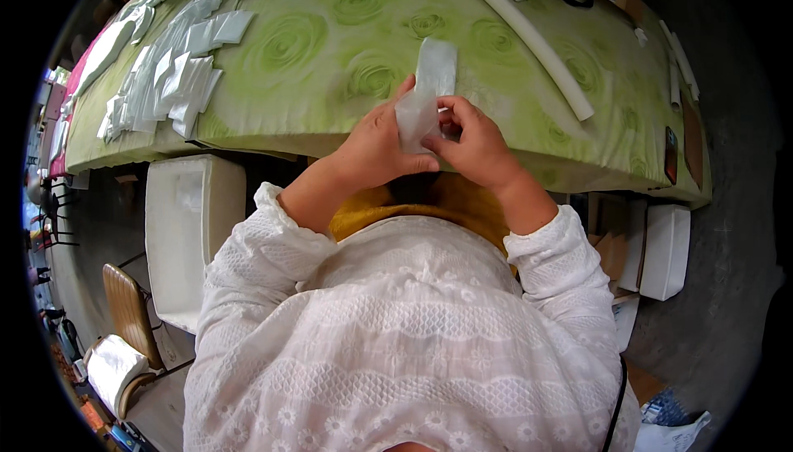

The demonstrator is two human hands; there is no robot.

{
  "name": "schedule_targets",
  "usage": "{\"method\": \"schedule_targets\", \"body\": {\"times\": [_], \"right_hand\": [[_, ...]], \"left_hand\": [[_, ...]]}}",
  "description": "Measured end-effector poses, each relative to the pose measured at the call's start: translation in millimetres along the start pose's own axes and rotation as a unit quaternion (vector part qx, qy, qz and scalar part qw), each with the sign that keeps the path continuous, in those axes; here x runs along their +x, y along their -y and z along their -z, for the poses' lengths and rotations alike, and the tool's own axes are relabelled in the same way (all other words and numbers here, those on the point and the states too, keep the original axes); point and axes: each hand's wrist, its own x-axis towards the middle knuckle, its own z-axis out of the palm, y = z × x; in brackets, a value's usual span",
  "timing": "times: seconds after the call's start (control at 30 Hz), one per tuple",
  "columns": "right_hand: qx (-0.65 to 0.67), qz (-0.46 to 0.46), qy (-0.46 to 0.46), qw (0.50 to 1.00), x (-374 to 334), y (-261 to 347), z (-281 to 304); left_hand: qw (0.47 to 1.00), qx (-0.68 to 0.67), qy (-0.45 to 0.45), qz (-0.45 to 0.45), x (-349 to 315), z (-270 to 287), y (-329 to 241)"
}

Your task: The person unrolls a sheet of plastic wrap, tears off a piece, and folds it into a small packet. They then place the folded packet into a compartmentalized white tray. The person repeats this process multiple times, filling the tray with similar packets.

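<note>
- In the head view, a translucent whitish film piece (413,126) is between the two hands, above the near edge of a green rose-patterned tablecloth (281,113).
- The left hand (372,142) holds it from the left, with fingers behind the film and the thumb stretched out along its lower end.
- The right hand (479,142) is narrow, thumb and forefinger curled close together at the film's right edge; whether they pinch it or only touch it, I cannot tell.
- Just beyond the fingers, a flat, shiny strip (437,64) reaches away over the cloth; whether it joins the held film is hidden.
- The film looks very light and limp, so it probably folds or creases under little pressure and gives no stiffness to push against.
- Its gloss suggests a slippery face, and thin layers may cling together; tearing seems a greater risk than breaking.
- A side edge or a corner, pinched lightly between thumb and forefinger, looks the best hold, with the other hand backing the flat face.
- Similar pale packets (178,72) lie overlapped in rows to the left; a long white tube (537,51) lies to the right.
</note>
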Motion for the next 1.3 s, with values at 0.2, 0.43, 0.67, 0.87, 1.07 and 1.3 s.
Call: {"method": "schedule_targets", "body": {"times": [0.2,0.43,0.67,0.87,1.07,1.3], "right_hand": [[-0.014,0.109,0.071,0.991,-15,-6,17],[0.182,-0.030,-0.028,0.983,-5,-6,7],[-0.111,-0.158,0.023,0.981,41,6,12],[-0.206,-0.171,0.036,0.963,54,4,10],[-0.217,-0.183,-0.014,0.959,51,5,6],[-0.197,-0.139,-0.043,0.970,23,13,-2]], "left_hand": [[0.995,0.007,-0.001,-0.096,0,-5,17],[0.998,0.028,-0.060,-0.018,-5,-16,19],[0.990,0.026,-0.141,-0.015,7,-19,28],[0.980,0.188,-0.063,0.025,20,-9,7],[0.940,0.327,-0.009,-0.095,31,-21,13],[0.938,0.337,0.067,-0.053,48,-14,17]]}}
